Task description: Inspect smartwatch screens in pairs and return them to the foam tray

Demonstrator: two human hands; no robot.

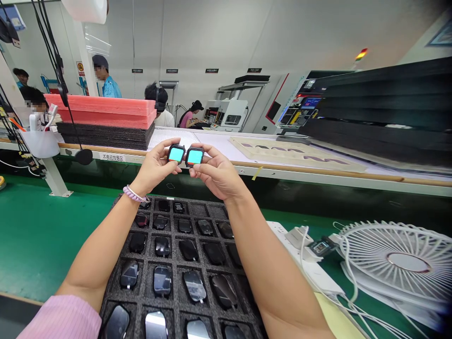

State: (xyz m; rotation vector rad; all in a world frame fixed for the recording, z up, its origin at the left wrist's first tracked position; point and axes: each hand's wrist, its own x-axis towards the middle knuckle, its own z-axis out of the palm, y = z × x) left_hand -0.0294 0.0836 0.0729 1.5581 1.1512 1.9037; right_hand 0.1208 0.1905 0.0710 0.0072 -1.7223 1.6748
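My left hand (160, 162) pinches a smartwatch (176, 154) by its edges, thumb at the lower front. Beside it, my right hand (216, 170) grips a second smartwatch (194, 156) in the same way. Both square black cases have lit cyan screens facing me, with a thin orange-red strip low down. They are held up side by side, close together, and no straps show on them. Below my forearms lies a black foam tray (174, 256) with rows of compartments. Most visible compartments hold a dark, glossy watch body; part of the tray is hidden by my right arm.
Pink foam sheets (106, 110) on black ones stand on the shelf at the left. Stacked black trays (381, 108) are at the right. A white fan (406, 259), power strip (314, 268) and cables lie right of the tray. A cable with a round black end (84, 156) hangs left.
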